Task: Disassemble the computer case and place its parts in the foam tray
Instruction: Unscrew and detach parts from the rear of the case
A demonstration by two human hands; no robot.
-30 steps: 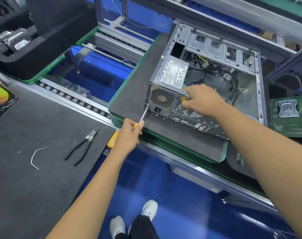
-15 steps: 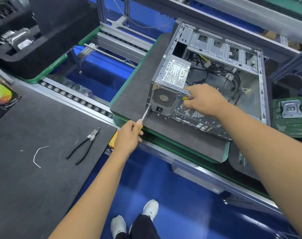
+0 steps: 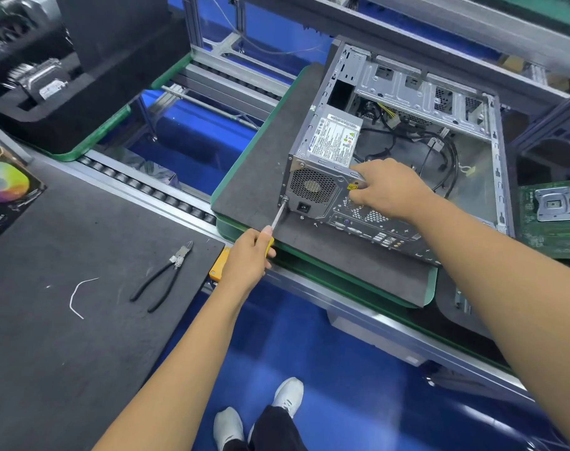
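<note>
Head view: left hand (image 3: 246, 255) grips screwdriver (image 3: 276, 224), tip seemingly at case (image 3: 417, 151).

Dark mats and what sits on them
The computer case (image 3: 423, 151) stands on a grey mat (image 3: 261, 177). Pliers (image 3: 161, 276) and a white wire bit (image 3: 78, 296) lie on the black table (image 3: 49, 353).

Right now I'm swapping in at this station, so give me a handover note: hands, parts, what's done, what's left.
Left hand grips the screwdriver, tip at the lower left corner of the power supply.
Right hand steadies the computer case at its rear edge.
Done: side panel off, motherboard out, lying to the right.
Left: free the power supply and cables, move parts to the foam tray.
</note>
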